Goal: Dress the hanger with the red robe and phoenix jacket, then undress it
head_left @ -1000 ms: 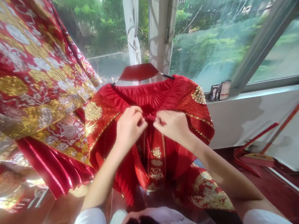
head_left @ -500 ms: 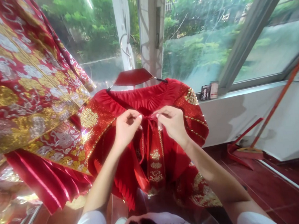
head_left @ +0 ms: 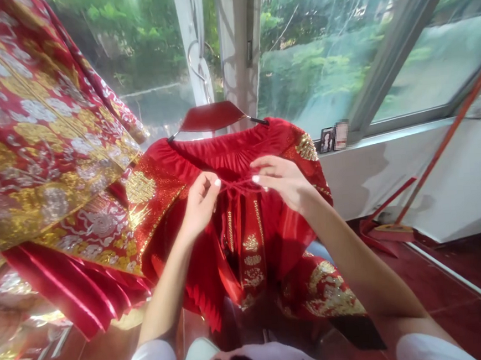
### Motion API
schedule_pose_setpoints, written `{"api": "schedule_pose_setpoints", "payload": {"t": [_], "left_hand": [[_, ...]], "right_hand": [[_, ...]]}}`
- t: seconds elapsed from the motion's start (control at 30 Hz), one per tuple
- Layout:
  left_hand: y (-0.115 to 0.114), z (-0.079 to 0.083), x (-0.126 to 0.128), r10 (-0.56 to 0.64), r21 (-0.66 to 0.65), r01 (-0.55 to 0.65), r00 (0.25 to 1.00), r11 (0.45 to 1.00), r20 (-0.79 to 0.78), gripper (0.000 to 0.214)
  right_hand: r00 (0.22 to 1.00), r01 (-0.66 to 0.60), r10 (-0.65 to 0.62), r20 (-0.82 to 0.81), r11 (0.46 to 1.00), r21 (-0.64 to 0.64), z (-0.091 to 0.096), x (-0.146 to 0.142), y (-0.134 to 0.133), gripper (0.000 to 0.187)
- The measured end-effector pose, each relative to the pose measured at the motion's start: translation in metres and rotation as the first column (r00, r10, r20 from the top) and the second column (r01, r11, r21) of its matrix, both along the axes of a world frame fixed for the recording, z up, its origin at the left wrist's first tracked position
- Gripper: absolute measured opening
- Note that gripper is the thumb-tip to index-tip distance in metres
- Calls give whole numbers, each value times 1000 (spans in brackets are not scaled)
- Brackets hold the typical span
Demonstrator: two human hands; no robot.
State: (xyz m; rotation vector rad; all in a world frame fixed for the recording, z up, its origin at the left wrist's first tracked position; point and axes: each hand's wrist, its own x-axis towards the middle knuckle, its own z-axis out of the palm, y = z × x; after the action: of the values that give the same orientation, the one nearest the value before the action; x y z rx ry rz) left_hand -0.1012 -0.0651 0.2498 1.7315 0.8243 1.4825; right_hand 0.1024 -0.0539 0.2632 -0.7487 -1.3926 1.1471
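A red garment with gold embroidery hangs on a red hanger in front of me. At its neck opening, my left hand pinches one side of a thin red drawstring. My right hand pinches the other side, a little to the right. The string runs nearly level between my fingertips, with a crossing or knot in its middle that is too blurred to make out. Below it, an embroidered red band hangs down the front.
To the left hangs a red robe with gold and silver patterns, above a pleated red skirt. Windows stand behind, with small pictures on the sill. A broom leans at the right wall.
My right hand has moved right and my left hand slightly left, drawing the string out wider between them. The hanging loop and ends at the front have shortened.
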Motion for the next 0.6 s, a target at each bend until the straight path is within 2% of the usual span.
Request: {"api": "schedule_pose_setpoints", "payload": {"t": [0.07,0.2,0.33,0.43,0.5,0.6], "left_hand": [[-1,-1,0,-32,3,32,999,999,28,28],[0,-2,-2,-28,13,28,999,1000,37,27],[-3,0,-6,71,18,-71,997,997,5,29],[-7,2,-8,123,23,-123,991,992,-42,29],[-9,2,-9,150,28,-149,986,988,-75,28],[-12,3,-13,185,50,-179,973,983,-137,26]], "right_hand": [[999,44,-42,-26,992,121,-5,-1,0,37],[999,34,-38,19,987,158,-6,1,3,34],[949,166,-231,213,944,285,-1,6,4,19],[911,204,-323,257,894,400,1,8,4,12],[929,156,-281,241,887,434,2,11,6,14],[957,80,-180,229,918,388,1,19,11,20]]}}
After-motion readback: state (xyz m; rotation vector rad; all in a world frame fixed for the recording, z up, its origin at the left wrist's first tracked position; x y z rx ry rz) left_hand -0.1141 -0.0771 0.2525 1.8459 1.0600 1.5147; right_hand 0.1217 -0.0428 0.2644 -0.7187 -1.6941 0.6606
